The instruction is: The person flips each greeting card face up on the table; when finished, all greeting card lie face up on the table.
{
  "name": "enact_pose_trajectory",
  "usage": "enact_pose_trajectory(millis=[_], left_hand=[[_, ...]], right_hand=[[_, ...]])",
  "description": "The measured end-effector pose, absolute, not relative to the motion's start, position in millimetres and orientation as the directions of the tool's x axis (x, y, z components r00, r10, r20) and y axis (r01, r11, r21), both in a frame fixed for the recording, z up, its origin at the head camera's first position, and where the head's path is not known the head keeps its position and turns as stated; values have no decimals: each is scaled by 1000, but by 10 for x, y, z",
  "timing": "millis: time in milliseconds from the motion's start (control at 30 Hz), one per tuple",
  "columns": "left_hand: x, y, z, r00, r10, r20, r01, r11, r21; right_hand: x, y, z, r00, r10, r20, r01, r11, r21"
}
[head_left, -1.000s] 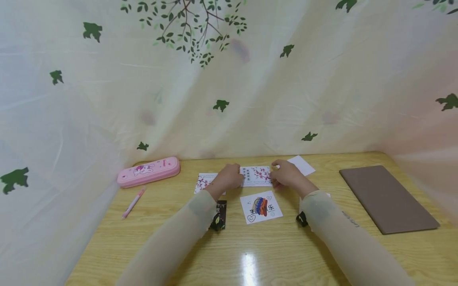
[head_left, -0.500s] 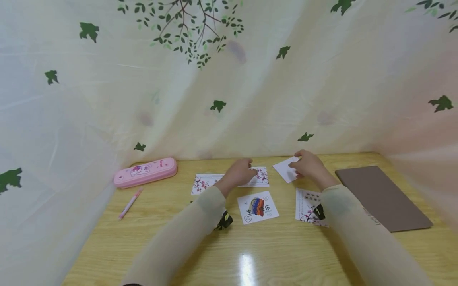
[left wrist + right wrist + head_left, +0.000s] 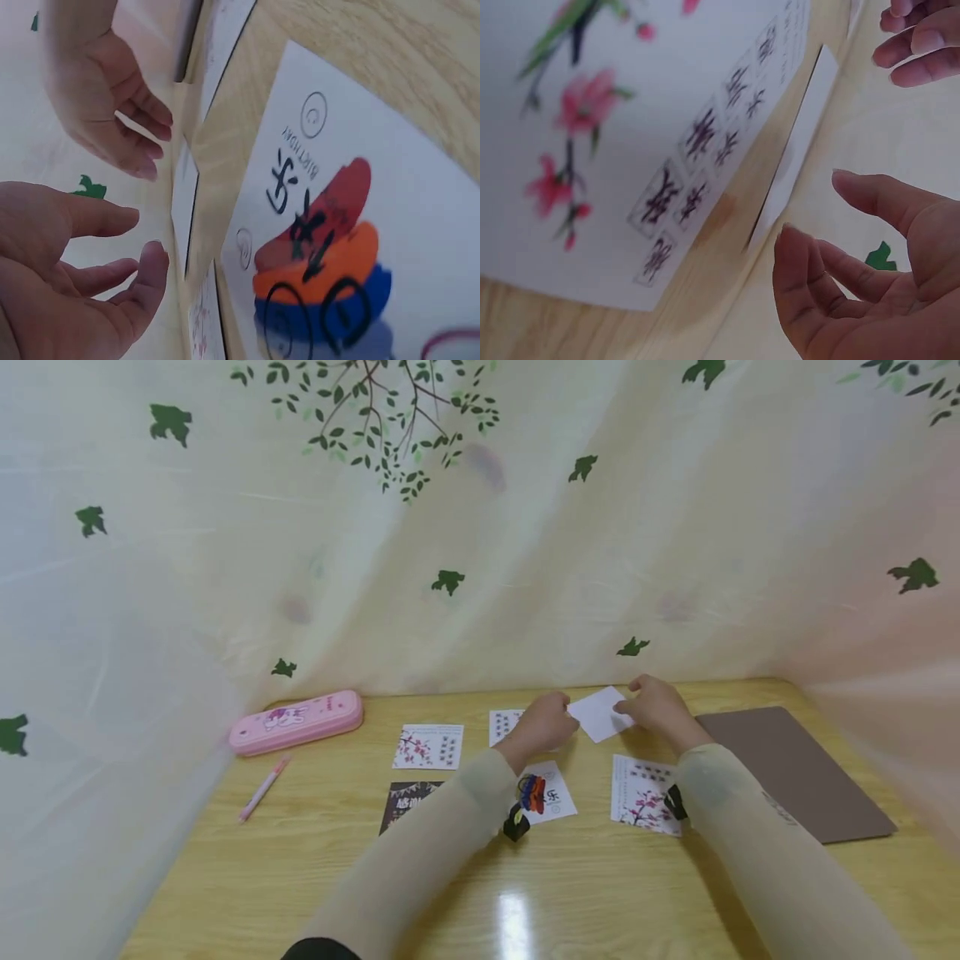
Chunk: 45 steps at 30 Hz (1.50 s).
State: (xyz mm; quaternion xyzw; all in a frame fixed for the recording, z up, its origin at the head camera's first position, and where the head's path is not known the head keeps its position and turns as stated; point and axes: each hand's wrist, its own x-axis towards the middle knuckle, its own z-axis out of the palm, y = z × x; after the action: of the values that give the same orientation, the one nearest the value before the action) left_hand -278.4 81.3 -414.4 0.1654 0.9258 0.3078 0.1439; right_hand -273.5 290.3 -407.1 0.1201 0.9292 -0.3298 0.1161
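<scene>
A plain white card [image 3: 597,716] lies slantwise near the table's back edge, between both hands. My left hand [image 3: 542,724] is at its left corner, over part of a blossom card [image 3: 504,723]. In the left wrist view, thumb and fingers of the left hand [image 3: 82,277] stand apart with nothing between them. At the white card's right side is my right hand [image 3: 660,712]. The right wrist view has the right hand [image 3: 870,277] with spread thumb, fingertips right by the card's end. My left forearm partly covers a colourful birthday card [image 3: 553,793].
Another blossom card [image 3: 427,747] and a black card [image 3: 402,800] lie left. A further blossom card [image 3: 641,793] is beside the right wrist. A brown folder [image 3: 795,772] lies right; a pink pencil case [image 3: 296,723] and pen [image 3: 264,789] are far left.
Both hands have moved right from the middle blossom card to the plain white card, the right hand first. The left blossom card and black card are more exposed.
</scene>
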Motion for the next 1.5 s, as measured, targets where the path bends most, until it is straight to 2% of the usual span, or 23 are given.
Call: enact_pose_trajectory(millis=[200,633,933,1167,1500], left_hand=[[-2770,955,-4228,-933,324,-154,205,835,510],[-2842,1083,-4250,-958,238,-160,133,864,486],[-2894,1104,-4223,-970,168,-174,35,809,587],[-2917,1153,-4219,-967,143,-211,-24,772,635],[-2905,1211,-4186,-969,139,-205,-43,721,691]], right_hand=[[-2801,2950,-4156,-948,132,-289,282,770,-572],[-2885,2968,-4250,-937,114,-329,294,769,-568],[-2913,2964,-4249,-949,87,-304,251,791,-558],[-2933,2971,-4218,-933,105,-345,289,789,-541],[-2910,3042,-4195,-917,128,-379,333,767,-549]])
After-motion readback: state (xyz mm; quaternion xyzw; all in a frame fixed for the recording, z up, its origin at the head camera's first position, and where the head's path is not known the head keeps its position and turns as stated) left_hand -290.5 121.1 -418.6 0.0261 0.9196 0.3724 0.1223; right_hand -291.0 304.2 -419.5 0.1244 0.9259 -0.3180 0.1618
